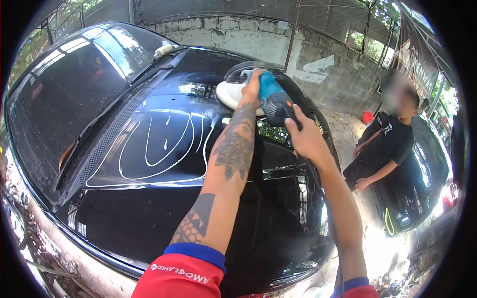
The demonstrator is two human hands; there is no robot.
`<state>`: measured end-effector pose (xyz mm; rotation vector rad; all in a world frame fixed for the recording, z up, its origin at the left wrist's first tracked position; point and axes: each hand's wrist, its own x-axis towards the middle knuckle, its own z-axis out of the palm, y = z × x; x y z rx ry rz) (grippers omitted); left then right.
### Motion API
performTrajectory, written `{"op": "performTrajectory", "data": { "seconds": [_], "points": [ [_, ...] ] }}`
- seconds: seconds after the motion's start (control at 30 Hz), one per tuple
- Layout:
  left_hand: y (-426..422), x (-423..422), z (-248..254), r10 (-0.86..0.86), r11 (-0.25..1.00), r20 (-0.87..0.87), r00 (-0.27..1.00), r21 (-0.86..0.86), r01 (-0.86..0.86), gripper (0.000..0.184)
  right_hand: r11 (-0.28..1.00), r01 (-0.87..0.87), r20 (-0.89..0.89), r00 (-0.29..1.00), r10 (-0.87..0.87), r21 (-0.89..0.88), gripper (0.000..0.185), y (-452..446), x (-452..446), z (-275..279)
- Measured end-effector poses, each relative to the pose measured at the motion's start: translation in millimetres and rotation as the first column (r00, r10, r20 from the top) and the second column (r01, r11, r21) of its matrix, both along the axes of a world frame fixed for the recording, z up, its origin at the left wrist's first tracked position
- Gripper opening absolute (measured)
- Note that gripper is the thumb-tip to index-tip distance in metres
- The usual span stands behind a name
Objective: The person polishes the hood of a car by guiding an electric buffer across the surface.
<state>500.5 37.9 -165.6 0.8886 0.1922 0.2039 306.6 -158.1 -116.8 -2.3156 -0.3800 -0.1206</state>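
A teal and black car polisher point(274, 94) lies over the far right part of a black car hood point(208, 213). Its white round pad point(227, 95) is against the paint. My left hand point(252, 88) is closed on the front of the machine, just above the pad. At the black rear end, my right hand point(309, 136) holds the body, its thumb and forefinger showing and the other fingers partly hidden. White polish lines point(158, 159) run in curved loops on the hood, left of my left forearm.
The windshield point(84, 74) and a wiper point(94, 121) are at the left. A cord point(339, 248) hangs by my right arm. Another person point(392, 139) stands at the right beside a second dark car point(422, 169). A red bucket point(367, 117) and a block wall point(238, 37) are behind.
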Motion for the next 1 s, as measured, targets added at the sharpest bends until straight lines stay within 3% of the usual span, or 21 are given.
{"op": "performTrajectory", "data": {
  "seconds": [0.1,0.17,0.23,0.27,0.37,0.43,0.47,0.5,0.57,0.77,0.83,1.0],
  "points": [
    [43.3,16.1,-6.5,-0.047,0.999,0.036,0.998,-0.022,0.048,0.097,0.997,-0.073,0.171,0.982,0.076,-0.021,0.061,21.5,20.9,-14.1],
    [70.0,22.1,-9.7,-0.096,0.995,0.123,0.988,-0.023,0.099,0.093,0.997,-0.082,0.124,0.989,0.08,0.013,0.061,37.1,24.4,-13.3],
    [86.2,14.9,-6.2,-0.088,0.995,0.2,0.976,-0.037,0.097,0.083,0.989,-0.146,0.179,0.973,0.143,0.006,0.061,50.1,26.3,-10.6],
    [94.1,8.7,-3.4,0.007,1.0,0.164,0.986,0.017,-0.01,0.078,0.99,-0.139,0.161,0.977,0.138,-0.004,0.061,57.9,26.8,-8.9],
    [114.0,-25.8,11.7,-0.12,0.993,0.217,0.969,0.044,0.114,0.06,0.986,-0.165,0.327,0.93,0.168,-0.037,0.06,78.7,30.7,-11.2],
    [126.6,-39.6,21.1,-0.122,0.992,0.188,0.975,-0.015,0.127,0.053,0.987,-0.161,0.288,0.945,0.159,-0.016,0.062,93.5,28.7,-8.8],
    [145.4,-29.7,15.6,-0.203,0.977,0.22,0.954,-0.018,0.212,0.051,0.978,-0.207,0.236,0.95,0.204,-0.013,0.062,96.2,23.8,-2.2],
    [157.1,-26.2,15.4,-0.242,0.969,0.242,0.94,0.106,0.222,0.05,0.973,-0.228,0.213,0.952,0.219,0.02,0.062,102.2,26.7,-4.1],
    [148.2,-47.7,28.2,-0.165,0.986,0.193,0.967,0.059,0.156,0.054,0.977,-0.214,0.186,0.961,0.205,0.027,0.062,106.5,20.4,-2.4],
    [118.6,-48.0,27.4,-0.153,0.986,0.103,0.983,0.085,0.144,0.052,0.983,-0.179,0.186,0.968,0.169,0.039,0.061,82.5,15.3,-6.3],
    [108.4,-23.3,13.1,-0.235,0.97,0.228,0.945,0.121,0.212,0.05,0.983,-0.179,0.199,0.965,0.169,0.035,0.061,65.0,16.6,-11.3],
    [26.0,-12.0,4.6,-0.241,0.971,0.215,0.946,0.068,0.231,0.051,0.999,-0.04,0.239,0.97,0.039,-0.004,0.061,6.2,21.9,-24.3]
  ]
}}
